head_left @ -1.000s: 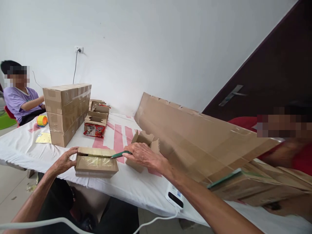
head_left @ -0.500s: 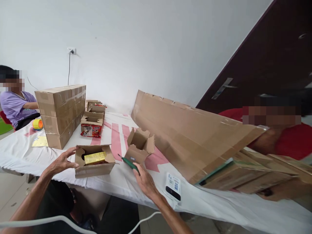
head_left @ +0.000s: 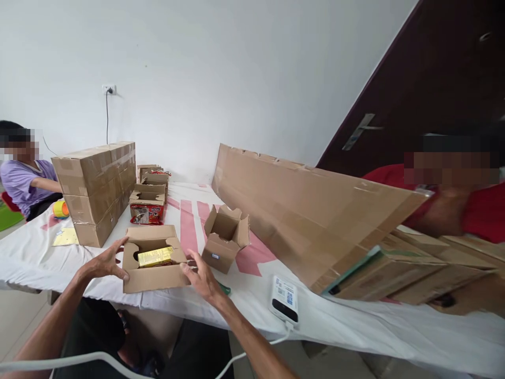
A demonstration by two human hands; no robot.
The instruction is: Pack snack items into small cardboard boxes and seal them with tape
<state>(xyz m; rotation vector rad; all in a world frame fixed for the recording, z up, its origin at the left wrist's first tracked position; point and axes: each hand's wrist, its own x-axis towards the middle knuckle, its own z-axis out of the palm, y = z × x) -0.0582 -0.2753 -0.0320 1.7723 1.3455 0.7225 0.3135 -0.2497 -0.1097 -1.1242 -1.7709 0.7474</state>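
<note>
A small cardboard box point(head_left: 152, 273) sits near the table's front edge with its flaps open and a yellow packet point(head_left: 155, 256) inside. My left hand point(head_left: 103, 261) touches its left side, fingers spread. On the box's right side rests my right hand point(head_left: 200, 277), fingers apart, holding nothing. Just behind that hand a green cutter point(head_left: 224, 288) lies on the white cloth. An empty open box point(head_left: 224, 237) stands to the right.
A stack of taped cartons point(head_left: 94, 189) and open boxes with red packets point(head_left: 147, 211) stand at the back left. A long flattened carton point(head_left: 315, 221) leans across the right. A white power bank point(head_left: 284, 299) lies near the edge. One person sits far left, another in red at right.
The box's taped top was cut with the green cutter and its flaps now stand open. My right hand put the cutter down and returned to the box's right side.
</note>
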